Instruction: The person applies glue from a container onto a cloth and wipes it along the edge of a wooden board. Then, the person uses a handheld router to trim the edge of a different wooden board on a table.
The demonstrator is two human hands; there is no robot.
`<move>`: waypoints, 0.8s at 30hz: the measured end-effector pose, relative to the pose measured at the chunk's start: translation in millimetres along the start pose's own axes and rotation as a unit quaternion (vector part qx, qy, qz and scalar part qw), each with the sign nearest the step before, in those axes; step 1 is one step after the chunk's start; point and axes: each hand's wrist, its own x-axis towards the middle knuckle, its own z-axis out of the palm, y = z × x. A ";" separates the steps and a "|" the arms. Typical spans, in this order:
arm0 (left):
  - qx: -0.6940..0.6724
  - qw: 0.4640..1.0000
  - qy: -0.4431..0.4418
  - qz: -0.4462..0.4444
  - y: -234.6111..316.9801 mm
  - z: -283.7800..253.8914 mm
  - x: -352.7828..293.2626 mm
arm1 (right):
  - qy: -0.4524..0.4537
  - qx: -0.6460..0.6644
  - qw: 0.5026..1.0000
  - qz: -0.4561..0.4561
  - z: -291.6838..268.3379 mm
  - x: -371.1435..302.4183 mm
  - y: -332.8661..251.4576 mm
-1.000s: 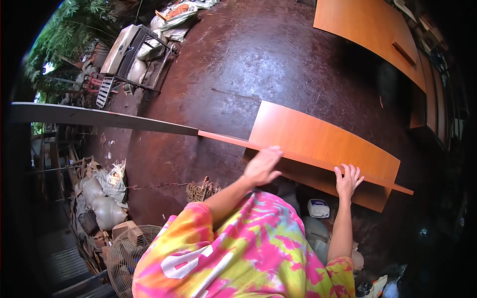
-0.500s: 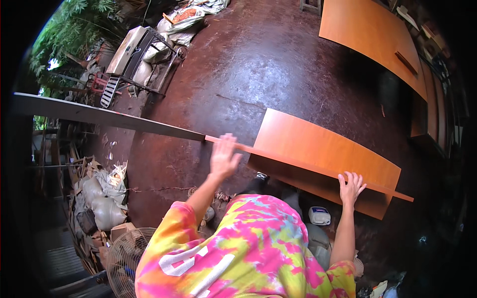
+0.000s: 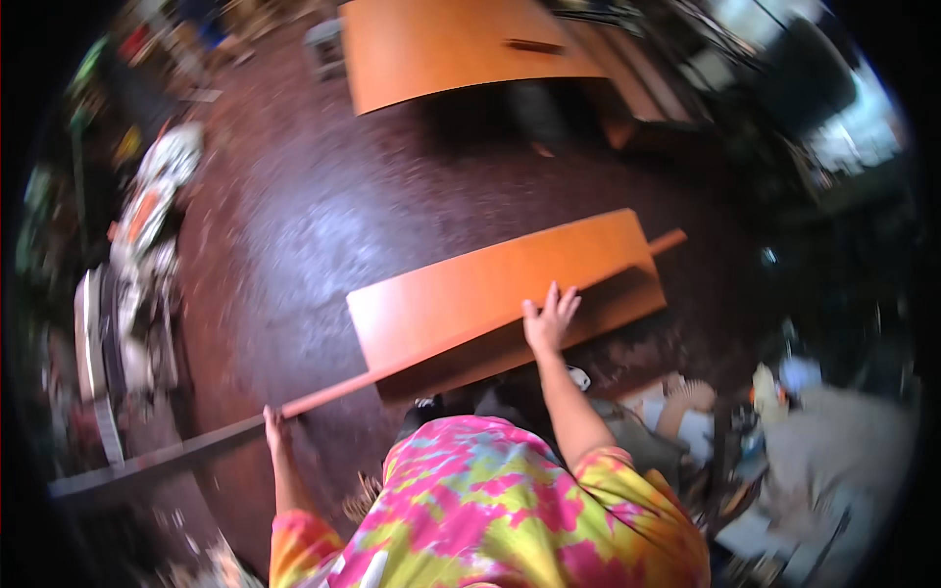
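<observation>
Over glossy floor [image 3: 323, 211], clutter [image 3: 172, 162] along left edge, with right fingers [image 3: 553, 298] apart at orange panel [image 3: 490, 274], grip of left fingers [image 3: 270, 418] unclear.

At eight o'clock, the bare left hand [image 3: 273, 421] is held edge-on, the slim left forearm [image 3: 287, 482] being directed toward twelve; near four, the bare right hand [image 3: 551, 323] is fanned out, the right forearm [image 3: 569, 400] angled toward eleven.
</observation>
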 end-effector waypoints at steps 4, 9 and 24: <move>0.082 0.977 -0.173 -0.092 -3.6 3.0 23.2 | 0.083 0.276 0.908 0.304 10.7 -5.4 -23.4; 0.119 0.947 -0.270 -0.123 11.2 15.6 27.6 | 0.059 0.345 0.858 0.375 27.5 -10.5 -42.1; 0.144 0.951 -0.273 -0.008 -38.4 127.0 -39.9 | 0.009 0.224 0.860 0.459 -26.0 102.2 23.5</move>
